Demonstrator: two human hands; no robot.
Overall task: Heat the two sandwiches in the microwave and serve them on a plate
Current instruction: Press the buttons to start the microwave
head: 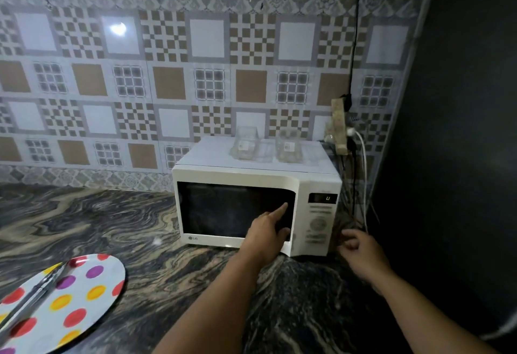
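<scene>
A white microwave (253,177) stands on the marbled counter against the tiled wall, its dark door closed. On its top sit two clear plastic sandwich boxes, one to the left (246,144) and one to the right (289,145). My left hand (267,234) presses on the right part of the door with its index finger stretched out. My right hand (361,250) hovers low beside the control panel (319,222), fingers loosely curled and holding nothing. A white plate with coloured dots (70,297) lies at the lower left, with metal tongs (36,295) resting on it.
A power strip (340,127) with plugs and cables hangs on the wall right of the microwave. A dark wall (461,130) closes off the right side. Marbled counter (112,222) stretches to the left of the microwave.
</scene>
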